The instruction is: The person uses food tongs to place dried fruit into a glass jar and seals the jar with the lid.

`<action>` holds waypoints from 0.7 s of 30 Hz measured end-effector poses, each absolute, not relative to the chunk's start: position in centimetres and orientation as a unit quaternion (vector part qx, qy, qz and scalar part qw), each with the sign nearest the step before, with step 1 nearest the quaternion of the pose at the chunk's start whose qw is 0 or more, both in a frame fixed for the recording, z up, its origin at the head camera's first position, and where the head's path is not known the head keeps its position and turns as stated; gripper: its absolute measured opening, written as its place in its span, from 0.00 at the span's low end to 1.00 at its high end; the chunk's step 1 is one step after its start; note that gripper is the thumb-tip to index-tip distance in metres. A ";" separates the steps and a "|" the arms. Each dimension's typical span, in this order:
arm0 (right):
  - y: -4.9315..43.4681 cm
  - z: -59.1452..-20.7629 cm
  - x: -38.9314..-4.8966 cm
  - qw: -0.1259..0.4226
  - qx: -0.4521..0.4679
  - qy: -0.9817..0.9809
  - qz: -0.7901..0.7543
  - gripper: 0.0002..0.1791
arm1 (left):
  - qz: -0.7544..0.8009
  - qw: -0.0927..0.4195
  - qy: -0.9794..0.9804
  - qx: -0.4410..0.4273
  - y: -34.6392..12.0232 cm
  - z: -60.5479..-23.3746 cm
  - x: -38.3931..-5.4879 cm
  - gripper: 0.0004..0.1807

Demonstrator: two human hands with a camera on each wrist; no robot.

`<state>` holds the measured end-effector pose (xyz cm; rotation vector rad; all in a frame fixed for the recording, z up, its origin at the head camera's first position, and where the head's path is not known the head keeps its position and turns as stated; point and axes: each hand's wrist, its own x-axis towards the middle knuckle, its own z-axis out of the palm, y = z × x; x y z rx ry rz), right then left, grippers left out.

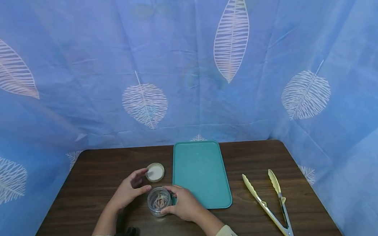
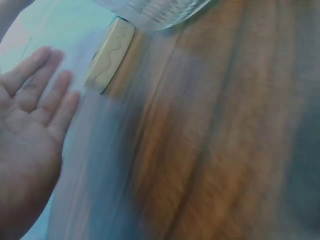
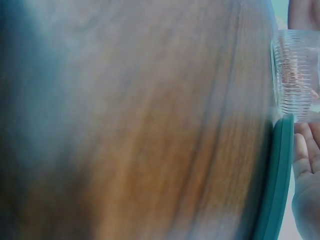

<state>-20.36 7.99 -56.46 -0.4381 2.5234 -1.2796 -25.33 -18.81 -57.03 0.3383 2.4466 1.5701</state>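
A clear ribbed jar [image 1: 156, 207] stands without its lid on the table, with thin, pale brown looped pieces [image 1: 160, 201] inside that are too small to identify. My right hand [image 1: 185, 204] holds it from the right, thumb at the near side and fingers at the far side. Beyond the jar lies a round lid [image 1: 155, 172] with a white inside and a gold rim, its edge also showing in the left wrist view. To the left my left hand [image 1: 130, 189] spreads its straight fingers, their tips by the lid and the thumb near the jar. Nothing is in its grasp.
Right of the jar lies a teal tray [image 1: 199, 171], its near left part behind my right hand. Farther right are metal tongs [image 1: 273, 214] with yellow tips, spread apart. A blue leaf-print cloth [image 1: 182, 107] hangs behind the dark wooden table [image 1: 92, 189].
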 end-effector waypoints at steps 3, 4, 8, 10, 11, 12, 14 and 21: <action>8.0 -56.4 -20.4 0.138 -0.150 0.874 -0.441 0.46 | 0.524 0.091 0.841 0.101 -18.4 -57.0 -26.2 0.43; 8.0 -56.4 -20.3 0.139 -0.149 0.873 -0.442 0.46 | 0.522 0.091 0.843 0.097 -18.3 -57.1 -26.5 0.44; 8.1 -56.4 -20.3 0.146 -0.146 0.873 -0.442 0.47 | 0.508 0.094 0.852 0.085 -17.6 -57.3 -27.7 0.49; 8.2 -56.5 -20.4 0.149 -0.145 0.872 -0.443 0.46 | 0.497 0.096 0.858 0.088 -17.4 -57.3 -28.2 0.51; 8.2 -56.5 -20.4 0.151 -0.144 0.871 -0.444 0.46 | 0.488 0.095 0.863 0.089 -17.3 -57.3 -28.4 0.52; 8.1 -56.5 -20.4 0.152 -0.144 0.871 -0.445 0.46 | 0.479 0.095 0.868 0.090 -17.2 -57.3 -28.7 0.54; 8.1 -56.5 -20.4 0.151 -0.143 0.871 -0.445 0.46 | 0.456 0.100 0.879 0.099 -17.0 -57.3 -29.1 0.57; 8.1 -56.3 -20.4 0.159 -0.135 0.871 -0.445 0.47 | 0.378 0.112 0.911 0.120 -16.3 -57.6 -29.9 0.60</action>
